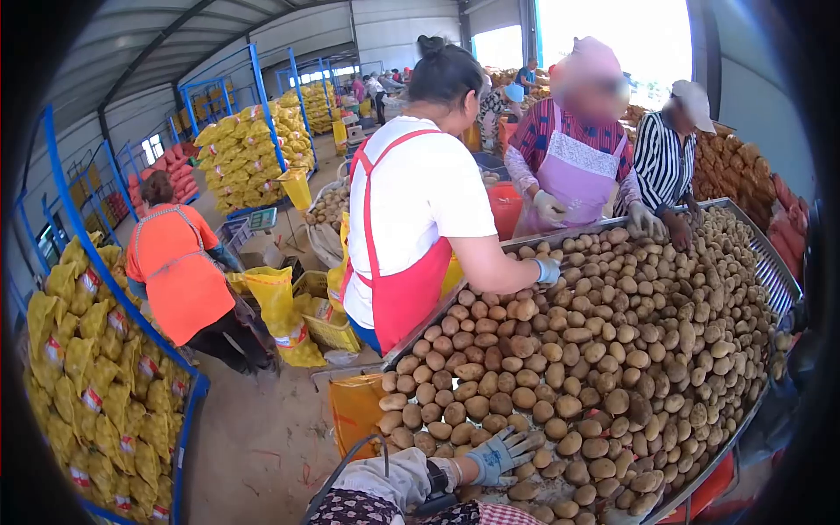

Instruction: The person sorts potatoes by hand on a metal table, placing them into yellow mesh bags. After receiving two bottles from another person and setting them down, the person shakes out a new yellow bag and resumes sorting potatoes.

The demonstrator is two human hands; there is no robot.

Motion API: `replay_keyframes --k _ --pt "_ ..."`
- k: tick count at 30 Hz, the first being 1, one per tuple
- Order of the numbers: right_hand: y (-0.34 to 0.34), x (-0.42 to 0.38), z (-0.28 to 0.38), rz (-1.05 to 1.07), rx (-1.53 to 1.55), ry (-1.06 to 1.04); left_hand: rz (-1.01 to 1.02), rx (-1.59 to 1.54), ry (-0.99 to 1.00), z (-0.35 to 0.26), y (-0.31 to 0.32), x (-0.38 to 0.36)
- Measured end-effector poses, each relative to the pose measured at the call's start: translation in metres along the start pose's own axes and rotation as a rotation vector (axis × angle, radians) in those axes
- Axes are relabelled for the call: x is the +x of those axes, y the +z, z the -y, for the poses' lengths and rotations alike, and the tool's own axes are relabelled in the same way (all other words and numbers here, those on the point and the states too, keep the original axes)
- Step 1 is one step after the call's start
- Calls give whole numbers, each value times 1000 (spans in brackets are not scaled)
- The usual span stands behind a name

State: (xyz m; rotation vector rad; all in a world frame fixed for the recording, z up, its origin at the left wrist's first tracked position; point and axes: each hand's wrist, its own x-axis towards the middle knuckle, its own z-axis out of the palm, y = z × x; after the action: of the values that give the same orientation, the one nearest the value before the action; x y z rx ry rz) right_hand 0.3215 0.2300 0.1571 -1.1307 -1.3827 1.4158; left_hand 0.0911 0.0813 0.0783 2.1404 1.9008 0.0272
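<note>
My left hand (pixel 499 457), in a light blue-grey work glove, reaches in from the bottom of the head view. Its fingers are spread and rest over the near potatoes (pixel 569 406), with nothing gripped. Brown potatoes cover most of the metal-edged sorting table (pixel 763 254); pale surface shows between some of them near my hand. A grey sleeve (pixel 385 477) covers my left forearm. My right hand cannot be made out in the frame.
Across the table, a person in a red apron (pixel 407 306) has a gloved hand (pixel 549 270) on the potatoes. Two co-workers stand along the far side. At left, yellow sacks (pixel 96 376) fill a blue rack, near a person in orange (pixel 175 271). An open yellow sack (pixel 282 306) stands behind.
</note>
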Motion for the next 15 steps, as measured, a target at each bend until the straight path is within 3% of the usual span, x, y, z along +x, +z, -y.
replay_keyframes --k 5,9,12,15 --pt "13 -3 1 20 10 32 -129 -23 47 3 2 -5" --pt "23 -8 2 36 22 53 -101 -40 60 4 -7 -8" --pt "28 -12 2 49 26 64 -30 -102 9 5 -16 -13" --pt "32 -14 0 57 34 72 -223 -65 -148 8 -6 -34"
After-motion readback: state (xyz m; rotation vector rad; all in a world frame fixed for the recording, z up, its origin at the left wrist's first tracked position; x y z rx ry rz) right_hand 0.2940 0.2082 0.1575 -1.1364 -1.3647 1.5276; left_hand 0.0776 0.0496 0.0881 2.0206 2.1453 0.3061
